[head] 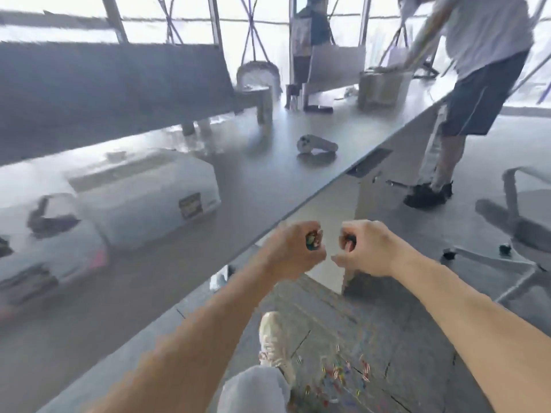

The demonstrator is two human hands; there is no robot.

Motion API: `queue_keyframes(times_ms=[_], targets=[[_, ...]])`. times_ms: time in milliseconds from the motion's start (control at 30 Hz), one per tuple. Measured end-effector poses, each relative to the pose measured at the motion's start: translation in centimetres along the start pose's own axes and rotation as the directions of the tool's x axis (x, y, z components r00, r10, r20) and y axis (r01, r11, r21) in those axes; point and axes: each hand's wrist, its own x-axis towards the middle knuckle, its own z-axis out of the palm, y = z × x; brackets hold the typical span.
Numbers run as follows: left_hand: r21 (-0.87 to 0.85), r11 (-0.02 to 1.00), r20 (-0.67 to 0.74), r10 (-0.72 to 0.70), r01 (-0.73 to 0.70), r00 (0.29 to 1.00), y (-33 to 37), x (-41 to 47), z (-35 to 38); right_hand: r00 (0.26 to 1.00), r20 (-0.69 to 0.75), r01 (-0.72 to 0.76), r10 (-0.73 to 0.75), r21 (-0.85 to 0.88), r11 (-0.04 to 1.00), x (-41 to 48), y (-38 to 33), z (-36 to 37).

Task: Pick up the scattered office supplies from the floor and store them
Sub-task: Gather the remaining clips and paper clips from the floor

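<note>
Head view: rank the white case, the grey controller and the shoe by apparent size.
White case, largest.
Shoe.
Controller, smallest as seen; it lies farther off, so its true size against the shoe is unsure.

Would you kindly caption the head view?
Left hand and right hand grip small supplies beside desk; paper clips litter floor.

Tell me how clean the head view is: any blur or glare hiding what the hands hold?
Head view: motion blur smears the desk and white boxes; the windows blow out to glare. The left hand and right hand look sharper, each curled round small coloured items too blurred to identify.
</note>
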Motion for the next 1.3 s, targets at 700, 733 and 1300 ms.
queue_keyframes(times_ms=[700,733,1300], targets=[[0.359,0.904,-0.082,-0.216,0.231,0.973,-11.7,0.0,-27.4,0.955,-0.147,0.265,-0.256,0.044,0.963,14.0,-27.7,2.2],[0.351,0.903,-0.045,-0.248,0.248,0.968,-12.8,0.5,-27.1,0.954,-0.133,0.271,-0.268,0.011,0.962,15.6,-28.3,3.2],[0.335,0.889,-0.020,-0.325,0.312,0.946,-9.6,-2.5,-25.2,0.972,0.001,0.226,-0.234,-0.253,0.941,9.8,-22.9,-0.1]])
